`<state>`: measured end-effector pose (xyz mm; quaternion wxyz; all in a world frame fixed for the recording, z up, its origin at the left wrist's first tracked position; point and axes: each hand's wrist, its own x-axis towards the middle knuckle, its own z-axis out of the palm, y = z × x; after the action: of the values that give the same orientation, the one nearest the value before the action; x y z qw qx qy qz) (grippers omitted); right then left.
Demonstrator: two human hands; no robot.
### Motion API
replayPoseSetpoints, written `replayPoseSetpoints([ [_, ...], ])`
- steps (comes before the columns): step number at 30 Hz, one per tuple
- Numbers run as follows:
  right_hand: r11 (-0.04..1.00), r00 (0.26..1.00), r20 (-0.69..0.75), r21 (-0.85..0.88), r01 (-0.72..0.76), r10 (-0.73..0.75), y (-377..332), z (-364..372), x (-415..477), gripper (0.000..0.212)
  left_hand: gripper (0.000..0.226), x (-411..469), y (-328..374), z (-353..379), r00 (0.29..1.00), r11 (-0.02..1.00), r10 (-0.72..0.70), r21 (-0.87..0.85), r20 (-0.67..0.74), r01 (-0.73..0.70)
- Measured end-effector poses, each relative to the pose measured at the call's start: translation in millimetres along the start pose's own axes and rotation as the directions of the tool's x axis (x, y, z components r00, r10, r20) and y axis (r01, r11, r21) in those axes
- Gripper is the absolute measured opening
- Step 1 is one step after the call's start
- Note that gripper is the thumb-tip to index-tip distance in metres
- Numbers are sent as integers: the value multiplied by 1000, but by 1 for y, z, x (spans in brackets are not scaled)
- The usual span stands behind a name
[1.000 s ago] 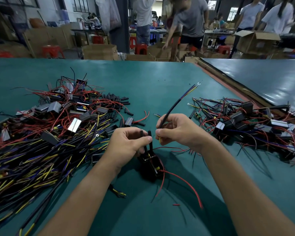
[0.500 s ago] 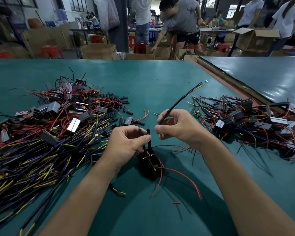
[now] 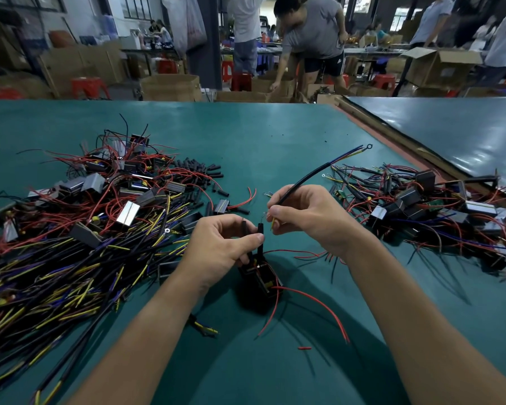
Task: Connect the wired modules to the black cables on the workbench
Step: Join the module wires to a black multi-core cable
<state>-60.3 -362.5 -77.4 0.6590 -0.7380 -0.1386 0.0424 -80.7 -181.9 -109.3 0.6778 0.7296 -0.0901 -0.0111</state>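
My left hand point(image 3: 221, 247) pinches two short black sleeved leads that rise from a black wired module point(image 3: 260, 277), which hangs just above the green bench with red wires trailing to the right. My right hand point(image 3: 307, 214) holds a black cable point(image 3: 310, 174) near its lower end. The cable slants up to the right and ends in coloured cores with a ring terminal. Its bared yellow end sits a finger's width right of the module's leads, apart from them.
A big heap of black cables and modules point(image 3: 79, 229) covers the bench's left side, with loose black sleeve pieces point(image 3: 199, 168) behind it. A second pile of joined modules point(image 3: 427, 209) lies at the right. People and cardboard boxes stand beyond the bench's far edge.
Both hands stayed almost in place. The right hand's cable has tilted slightly, and its end has come a little closer to the leads held by the left hand.
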Motion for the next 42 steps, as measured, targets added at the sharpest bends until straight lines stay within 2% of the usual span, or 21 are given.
replayPoseSetpoints([
  [11, 1000, 998, 66, 25, 19, -20, -2, -3, -4, 14, 13, 0, 1, 1, 1000, 1000, -16, -25, 7, 16],
  [20, 997, 992, 127, 71, -30, 21, -2, -5, -3, 22, 14, -1, 2, 2, 1000, 997, -14, -70, 15, 15],
  [27, 999, 999, 31, 18, -36, 35, 0, -4, 0, 15, 16, 0, 4, 0, 999, 994, -45, -99, 15, 46],
  [30, 999, 999, -3, -24, -39, 39, 1, -2, 0, 18, 17, 0, 4, 1, 999, 994, -48, -102, 12, 49],
  [42, 998, 999, -38, 56, 18, -16, -1, 4, 0, 16, 12, -1, 4, 1, 997, 991, -71, -108, 24, 73],
])
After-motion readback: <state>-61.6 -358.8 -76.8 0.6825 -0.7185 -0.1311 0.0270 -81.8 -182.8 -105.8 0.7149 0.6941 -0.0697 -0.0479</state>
